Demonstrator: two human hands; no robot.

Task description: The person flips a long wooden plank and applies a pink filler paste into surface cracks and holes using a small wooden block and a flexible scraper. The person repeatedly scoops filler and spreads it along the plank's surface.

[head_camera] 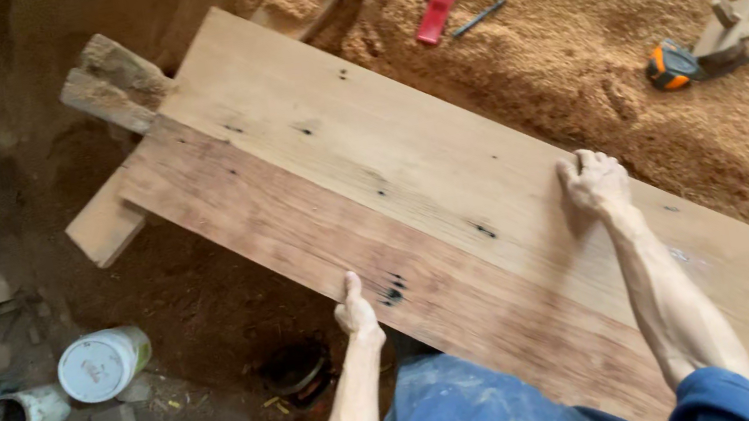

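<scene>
The near end of the long, wide, reddish-brown wooden plank [412,194] runs out of the picture at the lower right corner, so its full length cannot be seen, and the person's blue clothing covers part of its near edge. What carries the plank is mostly hidden beneath it: only a rough, weathered timber block [113,82] juts out at the far left end, with a paler flat board [103,225] showing under the corner there. The plank's long axis runs diagonally, from the upper left of the view down to the lower right, with its broad face turned up and dark knots scattered over it.

The left hand [356,310] clasps the plank's near long edge, thumb on top; the fingers are out of sight below the wood. The right hand [595,182] hooks over the far long edge, fingers curled down behind it.

Beyond the plank lies a bed of sawdust [568,36] with an orange and black tape measure [672,65], a red-handled hand tool [435,15] whose top is cut off by the frame, and a dark pencil [478,17]. On the dark floor at left sit a white lidded tub [103,363] and a grey pipe piece [21,419].
</scene>
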